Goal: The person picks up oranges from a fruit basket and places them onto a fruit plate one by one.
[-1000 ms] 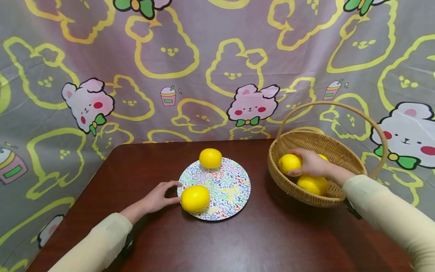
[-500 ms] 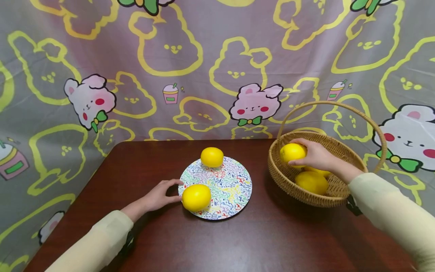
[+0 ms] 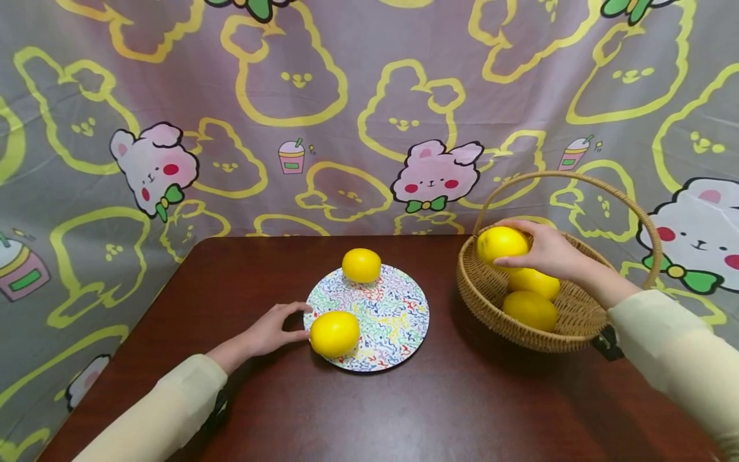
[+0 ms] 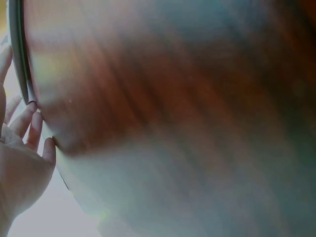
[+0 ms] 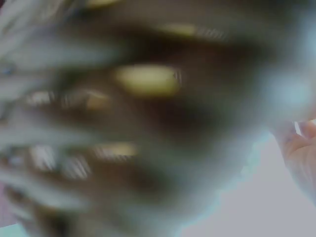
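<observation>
My right hand grips a yellow lemon over the back left part of the wicker basket. Below it inside the basket lie two more lemons, one upper and one lower. The fingers of my left hand are spread at the left rim of a round, colourfully squiggled plate. Its thumb tip is right by the front lemon on that plate. Another lemon sits at the plate's back edge. Blurred basket weave fills most of the right wrist view.
The basket's tall arched handle rises over its opening, behind and above my right hand. Everything stands on a dark reddish-brown table. A printed cartoon curtain hangs behind the table's back edge.
My right hand has lifted its lemon upward and slightly right, out from among the others, uncovering more of the two below. The left hand has stayed by the plate.
</observation>
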Demonstrator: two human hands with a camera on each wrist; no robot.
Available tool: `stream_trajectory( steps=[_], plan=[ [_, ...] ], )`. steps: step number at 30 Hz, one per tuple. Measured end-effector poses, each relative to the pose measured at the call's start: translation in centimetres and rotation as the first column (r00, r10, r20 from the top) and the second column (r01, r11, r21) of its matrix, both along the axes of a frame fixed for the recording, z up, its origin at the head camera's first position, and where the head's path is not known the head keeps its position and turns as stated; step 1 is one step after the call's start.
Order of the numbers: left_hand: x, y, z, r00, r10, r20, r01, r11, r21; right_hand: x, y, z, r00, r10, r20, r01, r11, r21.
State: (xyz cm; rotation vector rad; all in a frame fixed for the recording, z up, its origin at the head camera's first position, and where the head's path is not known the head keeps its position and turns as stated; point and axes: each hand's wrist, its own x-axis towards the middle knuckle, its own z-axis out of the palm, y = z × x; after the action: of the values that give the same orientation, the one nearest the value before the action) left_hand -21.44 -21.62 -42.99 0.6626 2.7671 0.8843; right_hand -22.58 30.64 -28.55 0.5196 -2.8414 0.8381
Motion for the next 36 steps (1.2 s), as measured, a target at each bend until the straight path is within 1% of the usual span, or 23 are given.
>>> stream_trajectory(
  steps=[5, 11, 16, 23, 27, 30, 36],
  plan=[
    [0.0, 0.1, 0.0, 1.000, 0.006, 0.008, -0.006, 1.000, 0.001, 0.4, -0.8, 1.4, 1.000, 0.010, 0.022, -0.009, 1.000, -0.030],
    [0.0, 0.0, 0.0, 1.000, 0.011, 0.012, -0.011, 1.000, 0.005, 0.5, -2.0, 2.2, 1.000, 0.008, -0.001, -0.008, 0.999, -0.041],
    [0.0, 0.0, 0.0, 1.000, 0.010, 0.016, -0.010, 1.000, 0.003, 0.4, -3.1, 2.3, 0.999, 0.039, -0.001, -0.039, 0.998, -0.050],
    [0.0, 0.0, 0.0, 1.000, 0.008, 0.022, -0.008, 1.000, -0.001, 0.5, -4.9, 2.6, 0.991, 0.132, -0.031, -0.134, 0.990, -0.051],
    [0.1, 0.0, 0.1, 0.999, 0.013, 0.033, -0.013, 1.000, 0.005, 0.3, -5.8, 2.8, 0.984, 0.177, -0.028, -0.178, 0.982, -0.057],
    [0.1, 0.0, 0.1, 0.999, 0.016, 0.043, -0.016, 1.000, 0.007, 0.1, -6.4, 2.7, 0.979, 0.205, -0.017, -0.205, 0.977, -0.064],
    [0.1, 0.0, 0.1, 0.998, 0.026, 0.057, -0.026, 1.000, 0.004, -0.2, -7.5, 2.3, 0.971, 0.240, -0.021, -0.240, 0.968, -0.069]
  ],
)
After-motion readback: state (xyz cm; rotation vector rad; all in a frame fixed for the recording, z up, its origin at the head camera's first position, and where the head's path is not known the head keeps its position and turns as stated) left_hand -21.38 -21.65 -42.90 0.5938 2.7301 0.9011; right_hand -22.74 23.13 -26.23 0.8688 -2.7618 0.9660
